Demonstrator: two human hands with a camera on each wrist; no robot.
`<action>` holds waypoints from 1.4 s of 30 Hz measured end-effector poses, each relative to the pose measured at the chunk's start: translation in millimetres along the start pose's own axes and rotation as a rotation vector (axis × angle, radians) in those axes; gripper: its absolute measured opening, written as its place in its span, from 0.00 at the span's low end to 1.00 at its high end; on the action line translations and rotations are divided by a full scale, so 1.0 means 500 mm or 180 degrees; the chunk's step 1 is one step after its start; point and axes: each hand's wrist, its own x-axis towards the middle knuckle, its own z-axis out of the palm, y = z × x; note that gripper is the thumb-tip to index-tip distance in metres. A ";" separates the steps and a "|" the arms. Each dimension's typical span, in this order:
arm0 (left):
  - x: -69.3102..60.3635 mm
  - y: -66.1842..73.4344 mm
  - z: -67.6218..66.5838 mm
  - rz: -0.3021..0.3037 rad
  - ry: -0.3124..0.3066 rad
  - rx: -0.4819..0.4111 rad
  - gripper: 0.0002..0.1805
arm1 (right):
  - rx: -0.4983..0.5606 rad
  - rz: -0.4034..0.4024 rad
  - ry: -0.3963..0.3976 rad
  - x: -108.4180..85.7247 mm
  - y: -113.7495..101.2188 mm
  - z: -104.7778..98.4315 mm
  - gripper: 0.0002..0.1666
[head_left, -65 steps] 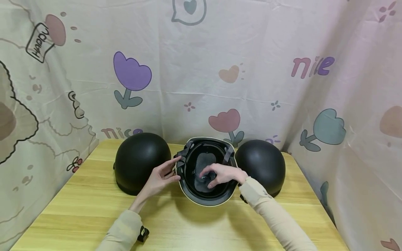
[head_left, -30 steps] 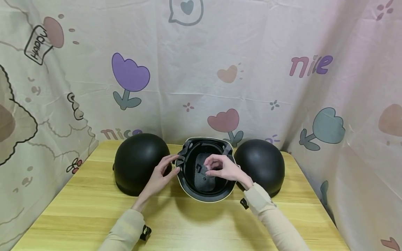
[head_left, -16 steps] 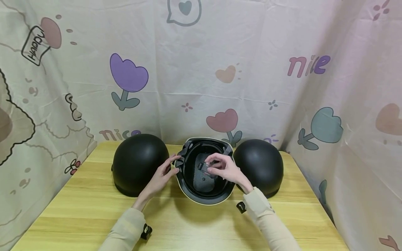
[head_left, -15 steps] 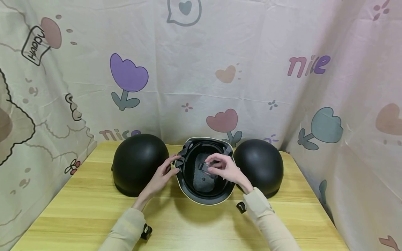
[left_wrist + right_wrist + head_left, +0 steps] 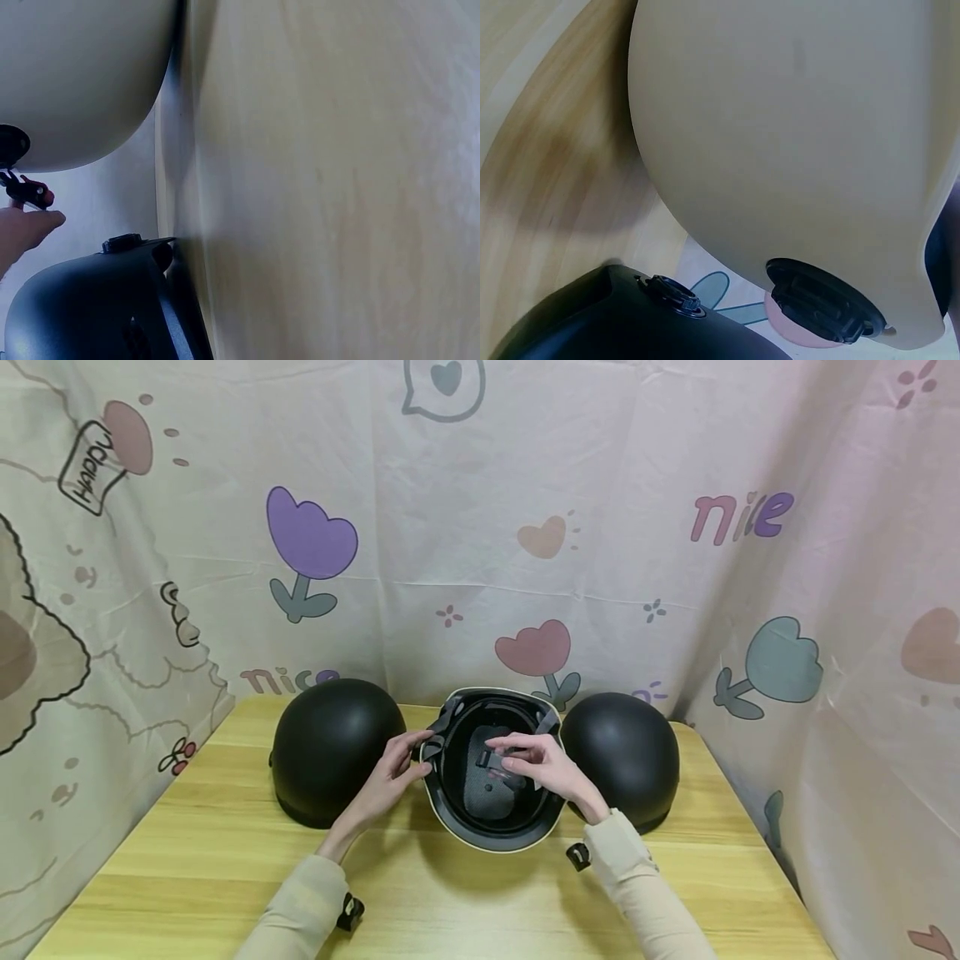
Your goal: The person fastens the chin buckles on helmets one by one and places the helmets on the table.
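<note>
A light-shelled helmet (image 5: 497, 841) lies with its black, padded inside facing up in the head view. My left hand (image 5: 390, 772) is at its left rim, thumb and fingers around a dark strap fitting; the left wrist view shows fingers (image 5: 26, 229) at this black piece (image 5: 28, 192). Over the inside, my right hand (image 5: 547, 766) pinches a dark strap, its small buckle (image 5: 484, 759) beside the fingertips. The exact contact is partly hidden. Pale shell (image 5: 780, 135) with a black side fitting (image 5: 821, 300) fills much of the right wrist view.
One black helmet (image 5: 337, 752) stands dome-up on the left and another (image 5: 622, 760) on the right, both close beside the light one. They share a wooden table (image 5: 450, 918). Behind hangs a patterned cloth (image 5: 450, 527).
My right hand has risen from deep inside the light helmet, and a buckle now shows at its fingertips. Most recently its index finger has straightened somewhat. My left hand stays at the rim.
</note>
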 end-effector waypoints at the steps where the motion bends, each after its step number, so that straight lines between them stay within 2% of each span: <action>1: 0.000 0.000 0.000 0.0002 -0.0004 -0.0006 0.26 | 0.0012 -0.0003 -0.0009 0.000 -0.001 0.000 0.21; 13: -0.002 0.005 0.000 -0.0047 0.0107 0.0149 0.27 | 0.0156 -0.0079 -0.0062 0.000 0.002 -0.004 0.22; 22: -0.001 0.017 0.002 0.0025 0.0186 -0.0096 0.27 | 0.0235 -0.0155 -0.0023 -0.002 0.007 -0.006 0.22; 25: 0.000 0.020 0.004 0.0049 0.0255 -0.0081 0.27 | 0.0299 -0.0217 -0.0046 -0.002 0.008 -0.008 0.22; 28: 0.001 0.021 0.006 0.0046 0.0359 -0.0030 0.25 | 0.0441 -0.0250 -0.0077 -0.003 0.009 -0.009 0.22; 35: 0.002 0.017 0.006 0.0080 0.0529 0.0024 0.21 | 0.1005 -0.0284 -0.0226 -0.003 0.009 -0.009 0.22; 39: 0.003 0.016 0.007 0.0198 0.0535 -0.0175 0.21 | 0.1132 -0.0296 -0.0252 -0.004 0.008 -0.009 0.21; 42: 0.004 0.018 0.009 0.0267 0.0570 -0.0307 0.22 | 0.1135 -0.0225 -0.0182 -0.005 0.005 -0.010 0.21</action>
